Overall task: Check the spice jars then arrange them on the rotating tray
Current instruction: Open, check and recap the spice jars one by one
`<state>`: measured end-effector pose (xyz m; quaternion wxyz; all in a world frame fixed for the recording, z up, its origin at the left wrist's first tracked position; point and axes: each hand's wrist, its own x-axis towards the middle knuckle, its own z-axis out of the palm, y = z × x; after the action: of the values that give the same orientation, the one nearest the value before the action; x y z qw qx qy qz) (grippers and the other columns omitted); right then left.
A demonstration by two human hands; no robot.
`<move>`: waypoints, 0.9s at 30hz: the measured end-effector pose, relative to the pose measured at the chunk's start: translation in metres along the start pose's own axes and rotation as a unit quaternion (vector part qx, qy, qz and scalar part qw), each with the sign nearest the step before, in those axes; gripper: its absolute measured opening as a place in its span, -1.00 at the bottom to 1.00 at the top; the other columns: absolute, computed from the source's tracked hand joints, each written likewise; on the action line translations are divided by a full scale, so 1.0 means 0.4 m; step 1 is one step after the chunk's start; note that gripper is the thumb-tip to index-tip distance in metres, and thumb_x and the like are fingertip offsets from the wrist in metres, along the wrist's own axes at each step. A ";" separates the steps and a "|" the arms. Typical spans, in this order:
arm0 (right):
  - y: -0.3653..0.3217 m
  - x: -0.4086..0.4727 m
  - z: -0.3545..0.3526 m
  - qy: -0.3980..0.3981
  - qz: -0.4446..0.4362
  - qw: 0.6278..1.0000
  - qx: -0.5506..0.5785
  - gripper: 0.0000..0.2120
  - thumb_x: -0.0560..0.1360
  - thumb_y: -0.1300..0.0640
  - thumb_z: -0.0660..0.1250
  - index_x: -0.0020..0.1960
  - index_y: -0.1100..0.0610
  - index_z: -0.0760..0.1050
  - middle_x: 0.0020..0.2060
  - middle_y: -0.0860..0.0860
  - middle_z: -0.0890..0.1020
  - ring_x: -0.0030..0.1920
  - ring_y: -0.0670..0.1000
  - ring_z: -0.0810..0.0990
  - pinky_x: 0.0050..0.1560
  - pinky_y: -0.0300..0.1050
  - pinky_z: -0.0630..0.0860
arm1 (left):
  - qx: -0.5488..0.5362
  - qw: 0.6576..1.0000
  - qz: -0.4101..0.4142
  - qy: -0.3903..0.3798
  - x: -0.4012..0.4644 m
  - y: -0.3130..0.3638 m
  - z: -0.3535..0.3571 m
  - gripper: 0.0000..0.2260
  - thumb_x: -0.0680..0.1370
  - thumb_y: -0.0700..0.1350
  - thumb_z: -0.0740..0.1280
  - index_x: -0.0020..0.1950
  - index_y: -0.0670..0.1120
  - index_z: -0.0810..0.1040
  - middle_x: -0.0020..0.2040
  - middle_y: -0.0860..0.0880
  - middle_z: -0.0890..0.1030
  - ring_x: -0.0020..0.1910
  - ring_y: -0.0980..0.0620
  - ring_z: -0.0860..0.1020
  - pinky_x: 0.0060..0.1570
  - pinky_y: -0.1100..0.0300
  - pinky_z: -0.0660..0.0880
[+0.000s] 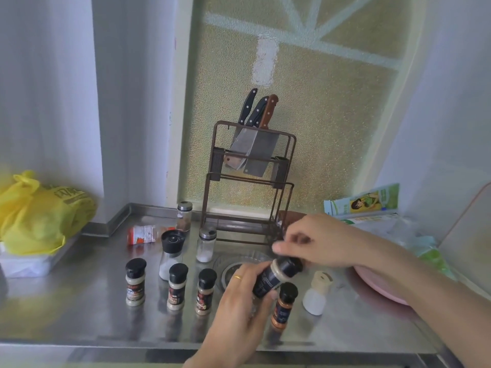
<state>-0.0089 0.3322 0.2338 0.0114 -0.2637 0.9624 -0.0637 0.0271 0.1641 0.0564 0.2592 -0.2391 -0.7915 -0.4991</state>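
Left grip (245, 296) wraps the tilted spice jar (276, 277), long axis slanting up toward the right grip (313, 241), whose fingertips (281, 247) pinch its cap. Just beyond both lies the rotating tray (233, 261) on the worktop (87, 309).

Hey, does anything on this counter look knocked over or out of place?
Yes: one red-labelled jar lies on its side near the back wall, behind the black-topped grinder, while the other jars on the counter stand upright. The jar in both hands is tilted only because it is being held.
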 end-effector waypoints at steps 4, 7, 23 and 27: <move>0.018 -0.006 -0.012 -0.039 -0.010 0.997 0.064 -0.54 0.37 -0.11 0.58 0.23 -0.15 0.54 0.03 -0.13 0.68 -0.11 -0.14 0.69 0.01 -0.08 0.66 | -0.011 1.000 -0.003 0.005 0.006 0.002 0.010 -0.62 0.61 -0.07 0.35 0.41 0.15 0.41 0.21 0.20 0.51 0.23 0.13 0.54 0.16 0.32 0.46; 0.024 -0.002 0.000 -0.014 -0.030 0.998 0.059 -0.70 0.39 0.01 0.58 0.09 -0.10 0.64 -0.07 -0.10 0.72 -0.14 -0.12 0.69 -0.01 -0.05 0.66 | -0.007 1.000 -0.013 0.009 0.013 -0.006 0.014 -0.63 0.61 -0.06 0.36 0.41 0.14 0.43 0.16 0.18 0.53 0.17 0.13 0.56 0.11 0.29 0.48; 0.103 0.081 0.039 0.023 0.078 0.886 0.456 -0.77 0.63 0.09 0.35 0.15 0.20 0.68 -0.04 0.16 0.77 -0.08 0.09 0.75 -0.01 -0.08 0.67 | -0.333 0.918 -0.213 -0.024 0.133 0.039 0.016 -0.75 0.70 -0.08 0.19 0.09 -0.15 0.64 -0.09 -0.04 0.68 -0.15 0.03 0.57 -0.11 0.22 0.49; 0.130 0.098 0.057 0.030 0.064 0.890 0.451 -0.83 0.58 0.19 0.41 0.14 0.19 0.69 -0.05 0.13 0.78 -0.02 0.08 0.75 0.06 -0.06 0.65 | -0.351 0.914 -0.201 -0.025 0.136 0.023 0.025 -0.74 0.71 -0.10 0.19 0.11 -0.22 0.61 -0.06 -0.10 0.65 -0.14 -0.01 0.55 -0.06 0.15 0.49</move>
<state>-0.0674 0.3538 0.2048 0.1042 -0.1664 0.8448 -0.4977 -0.0098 0.1835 0.0941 0.0328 -0.1626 -0.6031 -0.7802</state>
